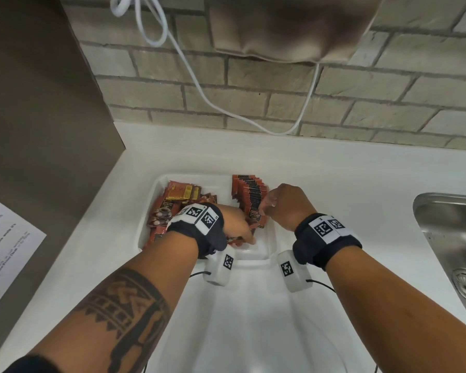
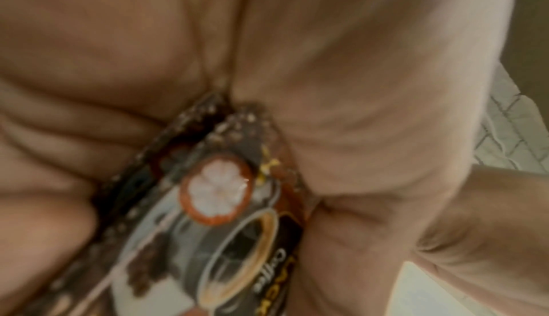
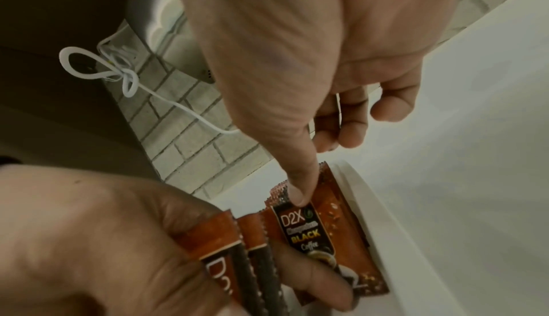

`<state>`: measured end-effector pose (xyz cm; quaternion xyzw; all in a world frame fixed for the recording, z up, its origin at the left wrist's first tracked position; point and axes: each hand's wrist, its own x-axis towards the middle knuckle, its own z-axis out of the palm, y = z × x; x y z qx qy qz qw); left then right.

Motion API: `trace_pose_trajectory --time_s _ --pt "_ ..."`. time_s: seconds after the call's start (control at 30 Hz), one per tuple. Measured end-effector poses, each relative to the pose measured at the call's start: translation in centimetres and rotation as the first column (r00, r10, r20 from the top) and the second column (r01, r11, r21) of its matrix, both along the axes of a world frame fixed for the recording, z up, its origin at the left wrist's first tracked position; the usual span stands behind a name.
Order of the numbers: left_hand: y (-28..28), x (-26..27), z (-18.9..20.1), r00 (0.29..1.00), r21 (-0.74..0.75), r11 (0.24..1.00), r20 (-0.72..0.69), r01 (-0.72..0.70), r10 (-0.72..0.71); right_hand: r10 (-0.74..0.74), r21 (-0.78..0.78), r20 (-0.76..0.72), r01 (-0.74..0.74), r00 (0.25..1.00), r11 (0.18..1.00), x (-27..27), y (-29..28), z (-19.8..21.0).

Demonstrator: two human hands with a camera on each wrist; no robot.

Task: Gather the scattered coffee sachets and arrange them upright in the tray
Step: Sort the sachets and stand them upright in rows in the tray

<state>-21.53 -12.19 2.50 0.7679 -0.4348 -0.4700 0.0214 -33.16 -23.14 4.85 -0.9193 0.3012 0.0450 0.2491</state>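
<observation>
A white tray (image 1: 256, 258) sits on the white counter. Loose brown coffee sachets (image 1: 172, 203) lie heaped in its left part. A row of upright sachets (image 1: 250, 192) stands along its right side. My left hand (image 1: 240, 234) is low in the tray's middle and grips a few sachets (image 3: 237, 250), which show a printed cup in the left wrist view (image 2: 226, 227). My right hand (image 1: 269, 204) is at the near end of the row. Its thumb (image 3: 300, 194) presses on the face of the front sachet (image 3: 323, 234), and the other fingers curl behind its top.
A steel sink (image 1: 447, 238) lies at the right edge of the counter. A white cable (image 1: 199, 84) hangs down the brick wall behind the tray. A brown panel with a printed sheet (image 1: 6, 246) stands at the left. Bare counter stretches right of the tray.
</observation>
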Motion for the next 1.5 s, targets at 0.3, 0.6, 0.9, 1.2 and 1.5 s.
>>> trace_pose_trajectory --time_s 0.3,0.6,0.9,1.2,1.5 --pt "-0.2 0.1 -0.6 1.000 -0.006 1.000 -0.008 -0.009 0.009 -0.076 0.071 0.075 0.071 0.994 0.995 0.1 -0.8 -1.1" --pt "-0.3 0.0 0.1 1.000 -0.007 1.000 -0.011 0.025 -0.025 -0.065 0.098 0.089 0.056 0.994 0.994 0.1 -0.8 -1.3" --pt "-0.2 0.1 0.8 0.998 0.009 0.998 0.038 0.054 -0.054 -0.052 0.091 0.101 0.043 0.993 0.995 0.2 -0.8 -1.3" --pt "0.8 0.9 1.9 0.991 -0.031 0.997 -0.121 -0.064 0.060 -0.060 0.047 0.181 0.052 0.982 0.998 -0.6 -0.9 -0.3" --pt "3.1 1.7 2.4 0.690 -0.177 0.827 -0.657 -0.534 0.305 -0.144 0.376 0.335 0.008 0.931 0.927 -1.1 0.5 0.7"
